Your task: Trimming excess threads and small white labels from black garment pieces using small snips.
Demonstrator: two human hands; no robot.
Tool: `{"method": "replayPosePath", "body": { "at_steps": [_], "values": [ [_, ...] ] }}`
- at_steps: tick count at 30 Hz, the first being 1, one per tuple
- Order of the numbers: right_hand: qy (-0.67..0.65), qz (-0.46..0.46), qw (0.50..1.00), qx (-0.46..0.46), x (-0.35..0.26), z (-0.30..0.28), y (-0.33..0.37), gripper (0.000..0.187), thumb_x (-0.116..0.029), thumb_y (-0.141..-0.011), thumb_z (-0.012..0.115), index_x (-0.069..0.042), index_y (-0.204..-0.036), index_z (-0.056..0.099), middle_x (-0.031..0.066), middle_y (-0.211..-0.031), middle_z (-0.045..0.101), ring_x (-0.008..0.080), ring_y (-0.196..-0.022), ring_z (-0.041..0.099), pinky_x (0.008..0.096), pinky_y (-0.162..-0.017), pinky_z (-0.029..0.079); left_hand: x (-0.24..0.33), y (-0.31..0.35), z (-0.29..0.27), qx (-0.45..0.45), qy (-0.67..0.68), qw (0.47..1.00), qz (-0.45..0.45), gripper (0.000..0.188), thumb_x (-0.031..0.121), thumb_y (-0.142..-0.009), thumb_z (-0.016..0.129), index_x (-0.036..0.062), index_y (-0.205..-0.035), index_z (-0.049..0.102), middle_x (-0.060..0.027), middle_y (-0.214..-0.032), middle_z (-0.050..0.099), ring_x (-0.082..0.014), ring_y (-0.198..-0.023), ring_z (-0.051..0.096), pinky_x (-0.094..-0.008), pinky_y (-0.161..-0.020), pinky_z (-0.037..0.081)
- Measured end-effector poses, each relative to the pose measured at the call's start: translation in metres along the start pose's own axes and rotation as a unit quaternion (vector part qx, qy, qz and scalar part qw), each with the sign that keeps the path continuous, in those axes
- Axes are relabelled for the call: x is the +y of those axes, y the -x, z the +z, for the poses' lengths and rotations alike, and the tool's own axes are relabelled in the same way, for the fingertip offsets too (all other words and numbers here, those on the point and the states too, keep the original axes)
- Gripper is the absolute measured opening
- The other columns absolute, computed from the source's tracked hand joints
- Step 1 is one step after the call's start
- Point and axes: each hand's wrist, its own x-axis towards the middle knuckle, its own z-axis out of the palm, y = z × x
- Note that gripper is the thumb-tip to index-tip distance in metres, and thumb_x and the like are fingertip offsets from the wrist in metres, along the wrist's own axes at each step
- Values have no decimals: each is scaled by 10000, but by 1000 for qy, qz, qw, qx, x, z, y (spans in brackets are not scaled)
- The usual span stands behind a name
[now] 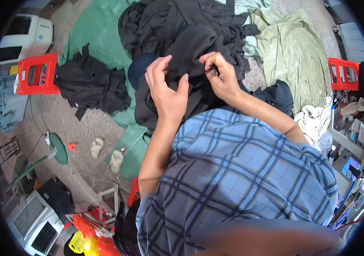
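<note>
The step in hand appears to be manual handling of the dark cloth (192,42), heaped at the upper centre of the frame: the left hand (168,94) is spread, thumb apart, while the right hand (224,80) curls its fingers toward the thumb, and I cannot tell whether it pinches fabric. Gripping a fold would call for closing the left thumb and fingers. Sideways, the smaller black pile (92,81) at left and olive sheet (295,64) at upper right border the heap; bare floor (77,147) shows at lower left.
</note>
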Motion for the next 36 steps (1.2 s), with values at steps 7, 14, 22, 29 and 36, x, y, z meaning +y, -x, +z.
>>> {"method": "replayPosePath", "body": {
  "at_steps": [7,14,22,29,36],
  "values": [
    [-6,-10,1000,-27,-63,-31,-38,232,51,-814,600,-35,-1021,542,46,-864,564,111,-790,561,263,-687,463,1,-40,-11,-115,8,993,31,154,-14,-851,543,26,-963,640,-114,-910,666,-272,-825,654,-321,-731,497],
    [273,-70,951,-124,-41,-85,-30,338,79,-652,623,-67,-949,553,87,-877,565,274,-794,609,365,-633,486,-6,-20,-15,-191,13,981,26,221,18,-730,692,20,-931,601,-96,-874,654,-217,-792,655,-289,-750,501],
    [224,-141,964,0,-7,-94,16,250,80,-655,642,-35,-859,552,121,-910,581,284,-767,595,342,-635,481,-22,2,-21,-86,12,995,55,261,-90,-704,635,27,-931,578,-84,-838,580,-221,-764,599,-287,-723,476],
    [144,54,988,-13,-9,-59,18,393,-201,-806,734,-31,-1114,559,98,-977,556,217,-838,601,305,-740,498,-35,15,-19,-69,40,997,20,286,-94,-711,648,18,-964,576,-69,-890,579,-176,-820,591,-269,-769,470],
    [29,129,989,-72,6,-59,5,196,-47,-806,704,-29,-825,510,45,-934,557,121,-860,531,237,-759,411,-40,22,-19,-50,171,979,-102,369,-141,-730,673,11,-1049,568,-29,-1042,545,-103,-931,553,-225,-850,448]
  ]
}}
